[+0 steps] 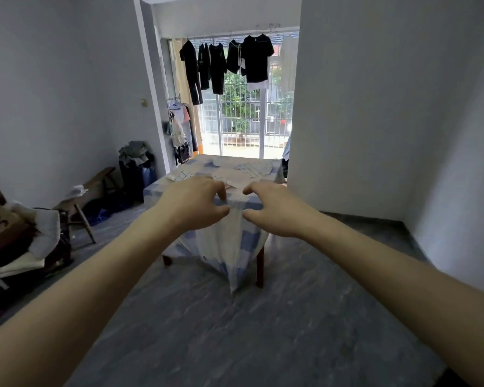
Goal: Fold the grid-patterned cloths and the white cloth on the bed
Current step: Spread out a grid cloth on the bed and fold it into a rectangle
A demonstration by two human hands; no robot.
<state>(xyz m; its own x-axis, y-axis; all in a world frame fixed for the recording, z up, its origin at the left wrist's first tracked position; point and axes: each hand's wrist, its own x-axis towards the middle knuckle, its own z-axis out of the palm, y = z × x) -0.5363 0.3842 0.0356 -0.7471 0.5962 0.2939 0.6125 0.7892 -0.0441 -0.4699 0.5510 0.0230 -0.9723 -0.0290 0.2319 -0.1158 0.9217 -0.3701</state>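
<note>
The bed (162,188) stands ahead under a blue-and-white checked sheet, one corner of which hangs toward the floor. A grid-patterned cloth (179,174) lies crumpled at the bed's left side, and another grid-patterned cloth (256,167) lies at the far right. Between them is a pale white cloth (231,185), partly hidden behind my fingers. Both arms reach forward. My left hand (196,205) and my right hand (274,209) hover side by side in front of the bed's near corner. Their fingers are loosely curved and hold nothing.
Grey floor (235,331) stretches between me and the bed. A wooden bench (87,191) and dark bags stand along the left wall, and a chair piled with clothes (14,236) sits at the near left. A white wall juts out on the right. Dark clothes hang at the barred window.
</note>
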